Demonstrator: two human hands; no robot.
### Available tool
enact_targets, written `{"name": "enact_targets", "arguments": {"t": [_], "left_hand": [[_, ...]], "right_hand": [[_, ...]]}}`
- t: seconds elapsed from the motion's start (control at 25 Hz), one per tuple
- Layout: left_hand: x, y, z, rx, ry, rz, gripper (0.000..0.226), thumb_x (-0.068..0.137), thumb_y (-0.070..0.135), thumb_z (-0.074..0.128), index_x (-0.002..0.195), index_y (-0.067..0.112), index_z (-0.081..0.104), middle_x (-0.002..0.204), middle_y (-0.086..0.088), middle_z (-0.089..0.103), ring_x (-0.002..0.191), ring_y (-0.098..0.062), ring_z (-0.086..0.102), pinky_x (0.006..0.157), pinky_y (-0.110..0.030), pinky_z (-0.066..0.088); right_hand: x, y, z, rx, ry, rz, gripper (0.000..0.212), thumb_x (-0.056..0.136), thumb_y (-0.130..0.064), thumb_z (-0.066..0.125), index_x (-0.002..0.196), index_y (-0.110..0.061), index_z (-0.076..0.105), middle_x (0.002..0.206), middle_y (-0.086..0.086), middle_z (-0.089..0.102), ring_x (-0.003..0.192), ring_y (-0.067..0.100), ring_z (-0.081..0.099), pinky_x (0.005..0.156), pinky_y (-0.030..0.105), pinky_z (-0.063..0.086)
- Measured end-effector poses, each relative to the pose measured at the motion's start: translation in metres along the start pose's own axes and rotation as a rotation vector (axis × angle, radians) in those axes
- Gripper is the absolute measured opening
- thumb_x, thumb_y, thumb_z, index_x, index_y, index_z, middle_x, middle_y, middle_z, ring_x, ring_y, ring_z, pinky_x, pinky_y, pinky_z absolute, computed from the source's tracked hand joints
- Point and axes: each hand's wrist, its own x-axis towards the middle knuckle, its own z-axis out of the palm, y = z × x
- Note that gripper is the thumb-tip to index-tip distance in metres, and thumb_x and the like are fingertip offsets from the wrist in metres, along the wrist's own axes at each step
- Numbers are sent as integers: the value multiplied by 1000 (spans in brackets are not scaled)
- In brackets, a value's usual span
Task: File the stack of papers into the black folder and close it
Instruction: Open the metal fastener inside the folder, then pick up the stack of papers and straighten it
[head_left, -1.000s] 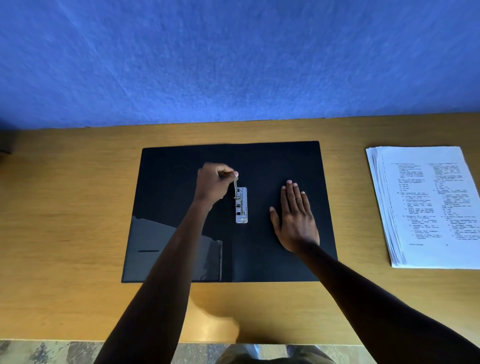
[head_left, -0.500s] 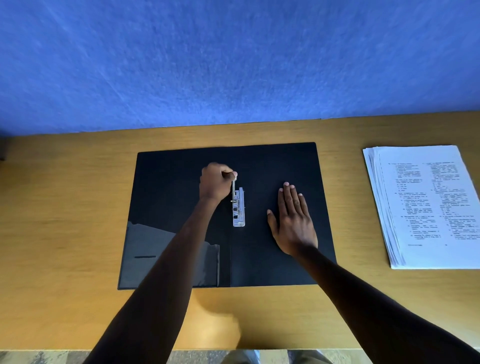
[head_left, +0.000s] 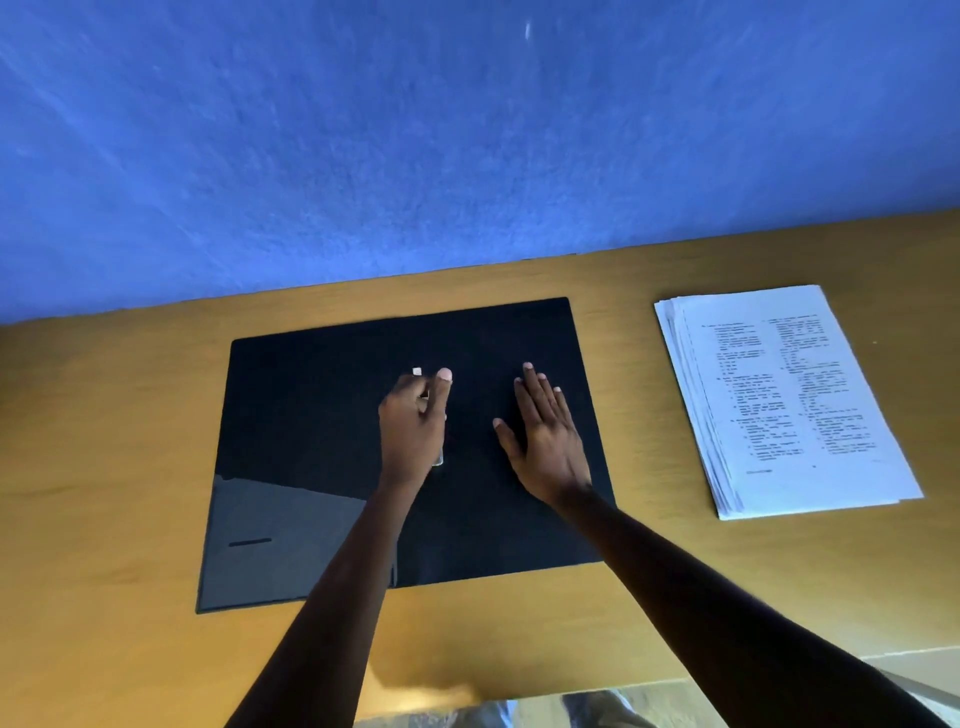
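The black folder (head_left: 332, 415) lies open at the centre of the wooden worktop (head_left: 104, 415). The left hand (head_left: 413, 431) pinches the metal clip (head_left: 439, 460) at its spine. The right hand (head_left: 545, 441) rests flat, fingers released, on the folder. The stack of papers (head_left: 784, 400) sits at right, apart.

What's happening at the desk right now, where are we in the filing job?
A person has the black folder lying open on the wooden desk. The left hand is over the metal clip at the folder's middle, fingers working it, while the right hand lies flat on the folder's right half. The stack of papers sits on the desk to the right, not yet filed.
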Motion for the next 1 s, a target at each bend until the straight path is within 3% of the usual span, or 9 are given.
{"name": "enact_targets", "arguments": {"t": [0.12,0.24,0.4,0.48,0.6,0.84,1.0], "left_hand": [[-22,27,34,-69,-167,-54,36,98,31,55,86,0,69,76,-12,71,61,-7,65,53,-15,47],[-42,57,74,-164,-359,-98,39,98,37,52,92,4,70,80,-9,73,66,-9,69,59,-28,54],[-62,82,131,-214,-511,-183,49,99,42,49,93,-3,66,85,-14,72,78,-19,70,69,-41,57],[-70,91,156,-170,-561,-172,46,98,41,50,92,-2,66,83,-11,69,77,-14,66,71,-37,54],[-75,99,186,-68,-567,-184,29,98,21,55,115,0,66,112,-11,69,101,-17,65,83,-22,48],[-81,118,225,33,-502,-193,50,89,-6,45,138,5,48,130,-12,60,122,-24,56,100,-37,49],[-84,138,244,15,-492,-208,55,77,1,36,127,11,56,125,-6,64,121,-25,55,99,-40,51]], "right_hand": [[-4,30,-34,75,156,116,52,100,-32,50,143,-3,45,159,18,31,145,34,34,118,48,31],[-12,81,-81,143,341,292,43,95,-23,58,132,-1,53,141,23,49,125,41,53,100,50,48],[-23,170,-144,131,521,495,39,91,-15,60,125,4,58,125,25,57,109,43,61,90,46,50],[-27,212,-164,54,501,613,43,91,-18,59,127,6,56,127,27,56,112,45,59,94,50,49],[-32,257,-184,-47,370,735,42,91,-20,60,121,8,57,124,31,55,114,47,55,95,51,47],[-27,303,-200,-124,136,801,46,93,-32,60,112,9,61,120,31,57,110,46,57,90,50,48],[-16,308,-199,-138,82,781,51,92,-38,61,114,8,63,120,30,57,113,46,55,92,47,49]]}}
